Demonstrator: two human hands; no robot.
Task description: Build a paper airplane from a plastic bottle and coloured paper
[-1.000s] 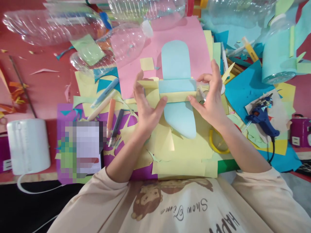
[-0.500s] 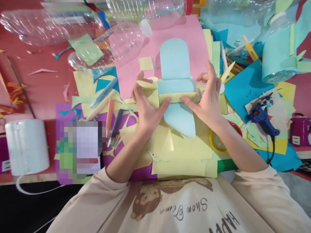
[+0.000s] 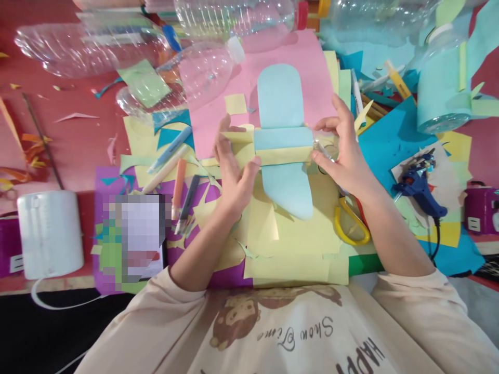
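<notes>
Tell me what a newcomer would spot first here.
Probably the pale blue shape at the centre, with a yellow strip across it, between the left hand and the right hand. Next, the dark blue glue gun at the right, among paper scraps. Then the clear bottles crowding the top of the picture.

We hold our left hand (image 3: 236, 182) and right hand (image 3: 349, 163), thumbs and fingers spread apart, at either end of a blue and yellow paper piece (image 3: 280, 98), with scissors (image 3: 353, 241) beside our right forearm (image 3: 395, 228), a glue gun (image 3: 421, 189) farther right, and plastic bottles (image 3: 205, 67) along the far side.
</notes>
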